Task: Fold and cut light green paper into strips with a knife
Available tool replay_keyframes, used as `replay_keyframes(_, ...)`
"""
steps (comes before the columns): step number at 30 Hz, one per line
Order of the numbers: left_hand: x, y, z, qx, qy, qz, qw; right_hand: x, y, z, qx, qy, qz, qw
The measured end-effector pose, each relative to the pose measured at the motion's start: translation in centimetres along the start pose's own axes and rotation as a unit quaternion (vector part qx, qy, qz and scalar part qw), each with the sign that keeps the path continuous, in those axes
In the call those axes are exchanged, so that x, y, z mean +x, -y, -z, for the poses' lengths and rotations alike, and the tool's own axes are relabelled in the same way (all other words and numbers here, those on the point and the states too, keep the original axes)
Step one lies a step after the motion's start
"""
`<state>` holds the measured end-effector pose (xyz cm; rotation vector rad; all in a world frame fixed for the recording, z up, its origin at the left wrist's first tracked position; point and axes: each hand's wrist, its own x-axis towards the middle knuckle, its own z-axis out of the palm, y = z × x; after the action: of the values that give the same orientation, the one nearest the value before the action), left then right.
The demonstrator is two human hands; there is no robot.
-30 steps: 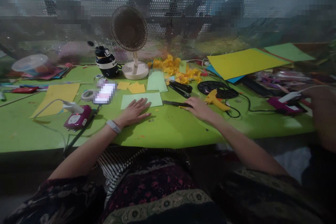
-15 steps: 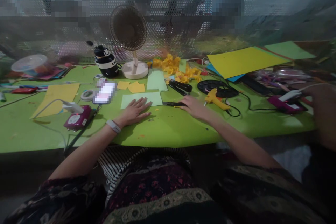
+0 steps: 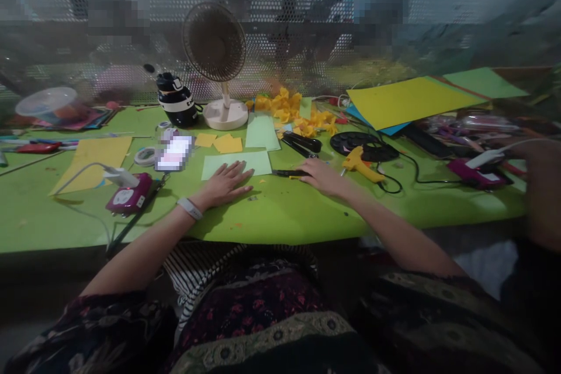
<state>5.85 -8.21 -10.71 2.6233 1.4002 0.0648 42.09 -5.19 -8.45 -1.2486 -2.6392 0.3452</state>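
Observation:
My left hand (image 3: 225, 184) lies flat with its fingers spread. Its fingertips rest on a pale green sheet of paper (image 3: 210, 166), covering part of its lower edge. To the right, my right hand (image 3: 322, 176) is closed over the handle end of dark scissors (image 3: 284, 173), which lie on the table and point left towards the paper. Most of the handles are hidden under the fingers. A black stapler (image 3: 302, 143) lies just beyond that hand, and a yellow glue gun (image 3: 362, 165) is to its right.
A white fan (image 3: 225, 114) and a dark bottle (image 3: 179, 108) stand at the back of the green table (image 3: 280, 216). Yellow paper flowers (image 3: 284, 108) lie behind the stapler. Purple power adapters (image 3: 129, 196) with cables sit on both sides. Another person's arm (image 3: 543, 187) reaches in at far right.
Both hands hold the same places on the table. The view has shifted very slightly, and the other person's arm at far right has moved a little.

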Motion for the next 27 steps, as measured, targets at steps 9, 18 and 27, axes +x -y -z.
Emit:
replay_keyframes(9, 0.0, 0.0, -0.1, 0.001, -0.005, 0.002, 1.0, 0.6, 1.3, -0.8, -0.023, -0.026, 0.007, 0.999)
replay_keyframes(18, -0.1, -0.1, 0.0, -0.001, -0.004, 0.001, 1.0, 0.2, 2.5, -0.5, -0.042, -0.012, 0.006, 0.999)
replay_keyframes(27, 0.0, -0.2, -0.1, -0.014, -0.01, 0.003, 1.0, 0.9, 3.7, -0.8, -0.038, -0.001, -0.002, 0.999)
